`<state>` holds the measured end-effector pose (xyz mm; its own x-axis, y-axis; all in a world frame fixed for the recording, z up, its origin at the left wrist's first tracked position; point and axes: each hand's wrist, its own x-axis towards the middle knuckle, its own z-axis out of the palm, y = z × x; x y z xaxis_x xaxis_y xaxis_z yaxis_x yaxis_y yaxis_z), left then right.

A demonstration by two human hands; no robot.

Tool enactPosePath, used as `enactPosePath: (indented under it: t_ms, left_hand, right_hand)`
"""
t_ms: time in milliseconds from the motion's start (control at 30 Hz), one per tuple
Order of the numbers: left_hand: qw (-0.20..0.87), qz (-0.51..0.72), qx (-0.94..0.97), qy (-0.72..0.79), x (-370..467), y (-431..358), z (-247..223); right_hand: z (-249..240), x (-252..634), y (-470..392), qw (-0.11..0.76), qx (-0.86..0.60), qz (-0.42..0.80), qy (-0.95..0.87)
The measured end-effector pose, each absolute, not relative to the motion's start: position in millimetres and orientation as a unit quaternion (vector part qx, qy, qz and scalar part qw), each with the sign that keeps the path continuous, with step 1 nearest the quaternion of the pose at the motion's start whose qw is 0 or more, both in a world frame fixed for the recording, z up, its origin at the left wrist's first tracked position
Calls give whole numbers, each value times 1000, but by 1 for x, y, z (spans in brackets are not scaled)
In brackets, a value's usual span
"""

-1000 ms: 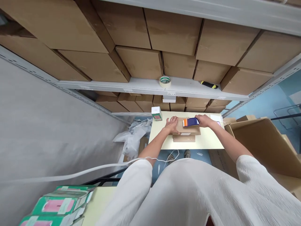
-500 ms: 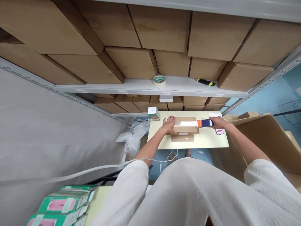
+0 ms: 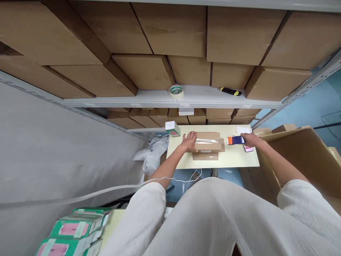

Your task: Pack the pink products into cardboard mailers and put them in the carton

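Note:
A small brown cardboard box (image 3: 208, 145) lies on the pale yellow tabletop (image 3: 183, 161), with a shiny strip of clear tape along its top. My left hand (image 3: 189, 141) grips the box's left end from above, its fingers and thumb spanning the width. To the right of the box, my right hand (image 3: 250, 139) is closed around a tape dispenser (image 3: 236, 140) with a dark blue body and orange front. A gap separates the dispenser from the box. Close to my right hand are a phone (image 3: 248, 149) and a white paper (image 3: 243, 130).
A green and white carton (image 3: 173, 128) stands at the table's back left. Shelves ahead hold cardboard boxes, a tape roll (image 3: 176, 91) and a yellow-black cutter (image 3: 230, 91). A large open carton (image 3: 301, 153) stands right; a white cable (image 3: 106, 190) crosses left.
The tape dispenser has come away from the box toward the right. The tape no longer runs from it to the box. My left hand stays on the box.

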<state>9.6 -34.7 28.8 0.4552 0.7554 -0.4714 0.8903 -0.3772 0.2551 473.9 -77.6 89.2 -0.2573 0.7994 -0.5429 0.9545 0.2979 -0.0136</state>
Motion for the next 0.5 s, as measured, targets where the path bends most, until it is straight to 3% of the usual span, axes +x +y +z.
enactPosePath:
  t_ms: [167,500]
  left_hand:
    - [239,-141,820,501,10,-35,29]
    - [250,-119,824,495,11,-37,33]
  right_hand:
    - [85,429,-68,276,564,-147,764]
    - [81,371,-31,297,561,-150,758]
